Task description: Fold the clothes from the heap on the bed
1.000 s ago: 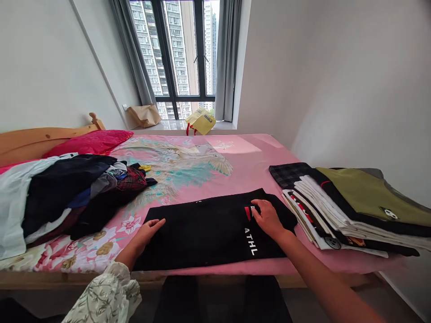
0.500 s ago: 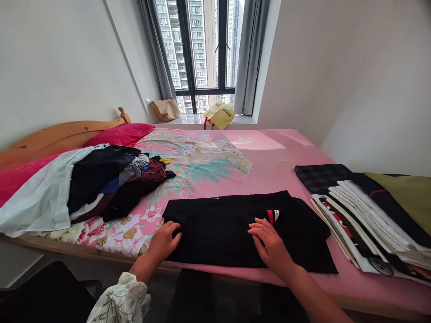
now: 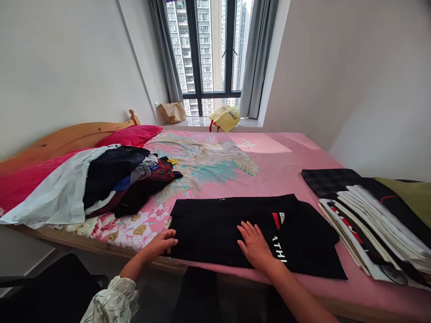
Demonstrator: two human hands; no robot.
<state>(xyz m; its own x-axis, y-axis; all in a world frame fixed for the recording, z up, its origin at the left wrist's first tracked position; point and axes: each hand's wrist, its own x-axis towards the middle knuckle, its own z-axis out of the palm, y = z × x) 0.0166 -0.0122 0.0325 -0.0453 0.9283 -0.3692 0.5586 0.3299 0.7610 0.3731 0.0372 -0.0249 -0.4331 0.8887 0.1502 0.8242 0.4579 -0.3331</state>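
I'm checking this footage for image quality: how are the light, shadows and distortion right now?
Head view: daylight from the window, a sunlit patch on the far bedspread; head view: the black garment so dark that little cloth detail shows; head view: deep shadow over the floor; head view: both curtains leaning outward toward the top.

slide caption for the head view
Black garment on a pink bedsheet, right hand on top, left hand at its edge.

A home bedroom — wooden headboard [image 3: 62, 142], red pillow [image 3: 133, 135], flowered bedsheet [image 3: 215, 181], curtains [image 3: 262, 58], window [image 3: 206, 49].
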